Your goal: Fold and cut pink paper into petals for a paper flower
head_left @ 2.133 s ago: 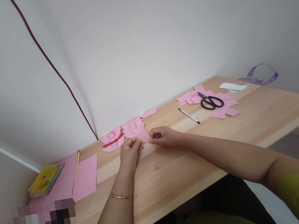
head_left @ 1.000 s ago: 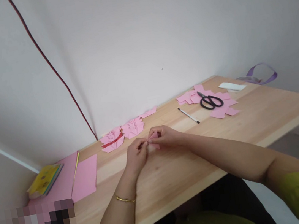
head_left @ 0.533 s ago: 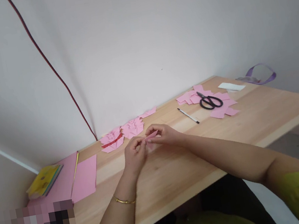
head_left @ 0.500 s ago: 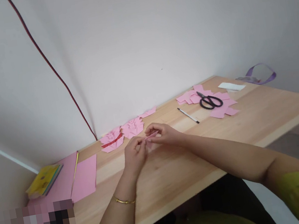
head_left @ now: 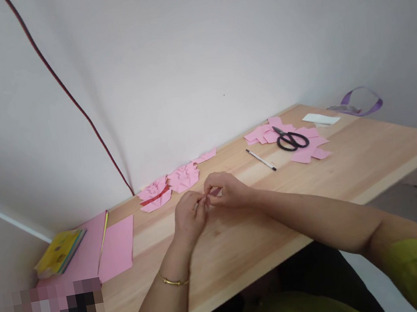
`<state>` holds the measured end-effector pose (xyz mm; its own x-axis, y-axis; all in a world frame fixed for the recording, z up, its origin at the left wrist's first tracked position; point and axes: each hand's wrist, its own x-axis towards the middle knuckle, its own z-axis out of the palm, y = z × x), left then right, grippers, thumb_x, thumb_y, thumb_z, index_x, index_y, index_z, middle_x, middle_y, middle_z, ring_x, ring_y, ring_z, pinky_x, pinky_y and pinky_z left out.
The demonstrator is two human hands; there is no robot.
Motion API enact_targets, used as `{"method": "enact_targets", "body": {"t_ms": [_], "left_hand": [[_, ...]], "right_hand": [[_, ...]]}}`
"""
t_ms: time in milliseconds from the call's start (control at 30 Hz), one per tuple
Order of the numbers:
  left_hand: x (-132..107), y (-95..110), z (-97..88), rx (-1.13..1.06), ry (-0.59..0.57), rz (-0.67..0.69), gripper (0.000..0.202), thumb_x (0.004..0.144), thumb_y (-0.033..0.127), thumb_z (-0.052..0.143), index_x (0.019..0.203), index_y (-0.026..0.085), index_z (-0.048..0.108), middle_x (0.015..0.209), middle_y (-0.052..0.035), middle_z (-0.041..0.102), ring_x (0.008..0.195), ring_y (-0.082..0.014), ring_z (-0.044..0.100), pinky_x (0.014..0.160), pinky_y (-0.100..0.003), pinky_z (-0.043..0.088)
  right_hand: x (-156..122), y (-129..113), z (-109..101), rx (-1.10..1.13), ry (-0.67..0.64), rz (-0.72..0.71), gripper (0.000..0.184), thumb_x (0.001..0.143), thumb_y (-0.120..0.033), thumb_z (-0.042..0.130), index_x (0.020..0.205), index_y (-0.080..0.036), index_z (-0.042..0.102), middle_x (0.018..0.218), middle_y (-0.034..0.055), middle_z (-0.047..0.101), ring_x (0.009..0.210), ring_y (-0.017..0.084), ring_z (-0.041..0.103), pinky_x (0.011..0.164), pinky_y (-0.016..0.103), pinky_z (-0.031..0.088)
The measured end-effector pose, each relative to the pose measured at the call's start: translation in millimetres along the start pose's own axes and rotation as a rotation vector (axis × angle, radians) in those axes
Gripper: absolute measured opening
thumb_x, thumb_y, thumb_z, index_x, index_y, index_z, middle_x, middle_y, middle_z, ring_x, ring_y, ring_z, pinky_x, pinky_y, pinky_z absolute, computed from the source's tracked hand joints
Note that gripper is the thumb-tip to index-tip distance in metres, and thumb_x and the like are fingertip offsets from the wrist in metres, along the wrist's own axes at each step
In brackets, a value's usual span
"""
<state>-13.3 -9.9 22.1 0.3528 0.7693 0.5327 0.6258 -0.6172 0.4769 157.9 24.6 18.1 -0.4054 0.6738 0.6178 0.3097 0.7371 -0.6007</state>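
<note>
Just above the middle of the wooden table [head_left: 241, 247], my left hand [head_left: 190, 214] and my right hand [head_left: 228, 190] meet fingertip to fingertip. Both pinch a small piece of pink paper [head_left: 216, 192], mostly hidden by my fingers. Behind my hands, near the wall, lie pleated pink paper pieces [head_left: 183, 177], and another with a red strip [head_left: 154, 194] across it.
Black-handled scissors [head_left: 292, 140] rest on pink paper cut-outs [head_left: 311, 146] at the right, beside a pen [head_left: 261, 159]. Further right are a white strip [head_left: 321, 119] and a purple band [head_left: 362, 101]. Pink sheets [head_left: 118, 250], a yellow pencil [head_left: 104, 236] and a yellow packet [head_left: 59, 252] lie left.
My fingertips have drawn closer together on the pink paper, and less of it shows between them. My right hand's fingers are bent more tightly. The other things stay in place.
</note>
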Motion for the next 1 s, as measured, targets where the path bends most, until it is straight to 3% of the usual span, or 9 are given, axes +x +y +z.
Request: {"method": "enact_targets", "body": {"t_ms": [233,567,767,833,933,1000], "left_hand": [[3.2,-5.9,-7.2,-0.009,0.008,-0.032,0.018,0.086,0.025,0.048,0.078,0.020,0.063,0.077,-0.0042,0.064,0.075,-0.0154,0.056,0.070,-0.028,0.042],[2.0,-18.6,-6.4,-0.115,0.020,-0.202,0.014,0.082,0.025,0.054,0.072,0.019,0.062,0.073,-0.0006,0.062,0.072,-0.0138,0.057,0.069,-0.026,0.042],[2.8,-24.8,-8.9,-0.110,0.094,-0.282,0.017,0.081,0.028,0.054,0.070,0.019,0.062,0.071,-0.0005,0.061,0.071,-0.0150,0.057,0.069,-0.027,0.043],[3.0,-25.4,-9.6,-0.103,0.101,-0.275,0.017,0.082,0.029,0.053,0.072,0.019,0.063,0.072,-0.0011,0.062,0.073,-0.0152,0.057,0.070,-0.027,0.043],[2.6,-22.2,-9.0,-0.076,0.082,-0.211,0.018,0.084,0.029,0.052,0.076,0.020,0.065,0.076,-0.0025,0.063,0.075,-0.0156,0.058,0.072,-0.028,0.043],[2.4,-18.3,-8.1,-0.055,0.077,-0.142,0.018,0.085,0.028,0.050,0.078,0.020,0.065,0.078,-0.0038,0.064,0.078,-0.0160,0.058,0.074,-0.029,0.044]], "right_hand": [[3.1,1.4,-10.6,-0.022,0.012,0.083,0.006,0.065,-0.010,0.057,0.065,-0.016,0.057,0.068,0.0006,0.061,0.065,0.011,0.054,0.060,0.021,0.040],[9.2,18.3,-23.6,-0.084,0.006,0.192,0.007,0.062,-0.011,0.054,0.064,-0.016,0.059,0.070,0.0019,0.064,0.065,0.013,0.057,0.062,0.023,0.041],[12.7,23.5,-37.9,-0.069,0.198,0.286,0.006,0.067,-0.012,0.055,0.068,-0.016,0.060,0.074,0.0027,0.064,0.071,0.015,0.058,0.067,0.025,0.044],[12.3,22.2,-38.9,-0.039,0.194,0.230,0.006,0.073,-0.020,0.057,0.074,-0.016,0.061,0.079,0.0040,0.065,0.075,0.015,0.059,0.071,0.026,0.045],[9.1,17.7,-30.7,0.012,0.046,0.045,0.022,0.074,-0.030,0.064,0.091,-0.017,0.063,0.092,0.0062,0.066,0.079,0.015,0.060,0.075,0.027,0.046],[6.3,14.5,-22.6,0.008,-0.023,-0.039,0.017,0.078,-0.030,0.062,0.089,-0.017,0.063,0.087,0.0054,0.066,0.078,0.014,0.059,0.072,0.026,0.045]]}}
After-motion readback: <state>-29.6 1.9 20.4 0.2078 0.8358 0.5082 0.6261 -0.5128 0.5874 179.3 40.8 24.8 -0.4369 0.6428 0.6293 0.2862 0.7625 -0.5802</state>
